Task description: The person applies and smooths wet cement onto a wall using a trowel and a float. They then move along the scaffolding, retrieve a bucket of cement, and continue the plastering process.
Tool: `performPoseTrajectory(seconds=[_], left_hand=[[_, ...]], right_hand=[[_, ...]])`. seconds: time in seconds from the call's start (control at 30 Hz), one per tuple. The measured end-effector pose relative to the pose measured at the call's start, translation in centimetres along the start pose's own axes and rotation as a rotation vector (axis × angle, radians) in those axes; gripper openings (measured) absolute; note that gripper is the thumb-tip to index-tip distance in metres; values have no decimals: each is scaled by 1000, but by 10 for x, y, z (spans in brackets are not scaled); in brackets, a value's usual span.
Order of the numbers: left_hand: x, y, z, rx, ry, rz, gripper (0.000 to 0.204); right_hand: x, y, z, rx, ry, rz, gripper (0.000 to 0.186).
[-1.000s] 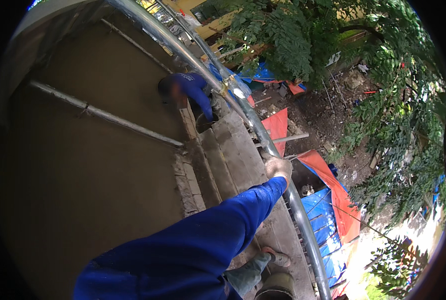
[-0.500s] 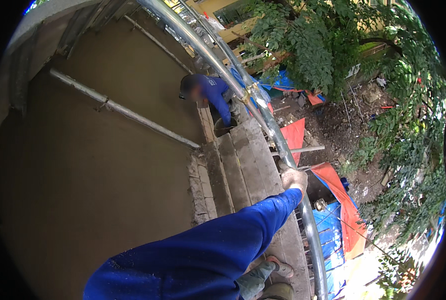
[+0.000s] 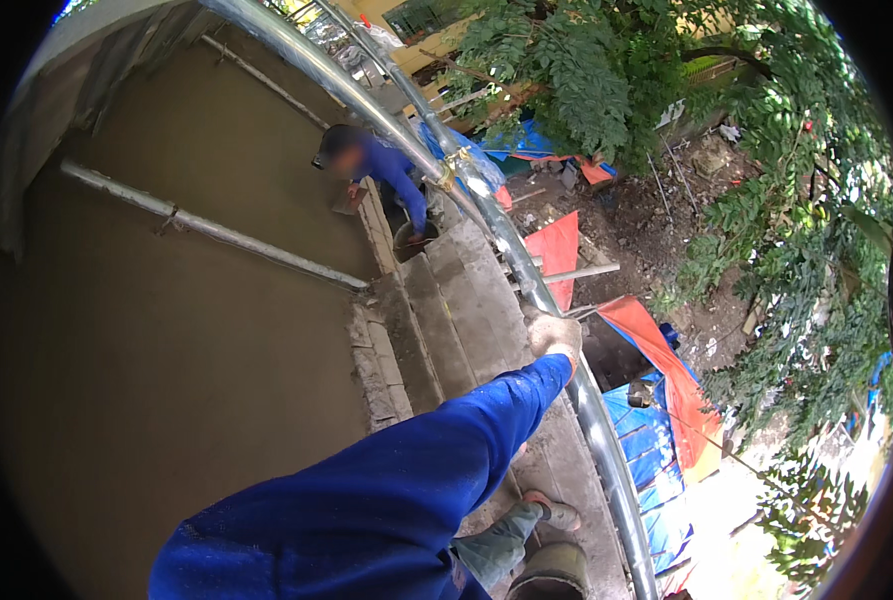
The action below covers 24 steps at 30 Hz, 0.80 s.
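Observation:
My left hand point(image 3: 552, 335), in a pale dusty glove or coated with grime, is closed on a shiny metal railing pipe point(image 3: 596, 415). The blue-sleeved arm stretches across the view from the lower left. Below the arm, my foot in a light shoe point(image 3: 556, 512) rests on grey planks point(image 3: 521, 400). Close to that foot is a bucket point(image 3: 551, 572), cut off by the lower edge. My right hand is out of view. Farther along the planks, a co-worker in blue point(image 3: 391, 170) bends over a dark bucket point(image 3: 413, 240), one hand at its rim, the other holding a flat trowel-like tool point(image 3: 347, 203).
Wet-looking smooth grey concrete point(image 3: 186, 360) spreads left of the planks, crossed by a metal pipe point(image 3: 216, 228). A block edging point(image 3: 378, 365) borders it. Beyond the railing, the ground drops to rubble point(image 3: 656, 235), orange sheeting point(image 3: 656, 350) and blue tarp point(image 3: 646, 440), beside leafy branches point(image 3: 606, 90).
The whole view has shifted, so the scene sits farther left and more of the near bucket shows. My left hand keeps its hold on the railing. The co-worker's trowel-like tool has come into sight.

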<state>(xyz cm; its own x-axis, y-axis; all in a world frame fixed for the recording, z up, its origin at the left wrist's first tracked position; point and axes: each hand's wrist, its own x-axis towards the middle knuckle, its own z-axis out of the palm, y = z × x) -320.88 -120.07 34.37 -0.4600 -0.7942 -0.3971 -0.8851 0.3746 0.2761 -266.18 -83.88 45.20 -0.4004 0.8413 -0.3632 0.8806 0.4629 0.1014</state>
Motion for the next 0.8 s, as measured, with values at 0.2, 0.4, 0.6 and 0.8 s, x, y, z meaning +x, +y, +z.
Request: performPoseTrajectory(seconds=[0.2,0.4,0.6,0.8], left_hand=[[-8,14,12,-54,18,48,70],[23,-20,38,1443,63,1005,7],[10,-6,39,145,-50,161,33],[45,-14,43,307,-260,206,35]], right_hand=[[6,22,25,-211,87,61,29],[27,12,36,557,237,269,30],[24,5,13,310,298,287,34],[10,-3,8,253,263,332,34]])
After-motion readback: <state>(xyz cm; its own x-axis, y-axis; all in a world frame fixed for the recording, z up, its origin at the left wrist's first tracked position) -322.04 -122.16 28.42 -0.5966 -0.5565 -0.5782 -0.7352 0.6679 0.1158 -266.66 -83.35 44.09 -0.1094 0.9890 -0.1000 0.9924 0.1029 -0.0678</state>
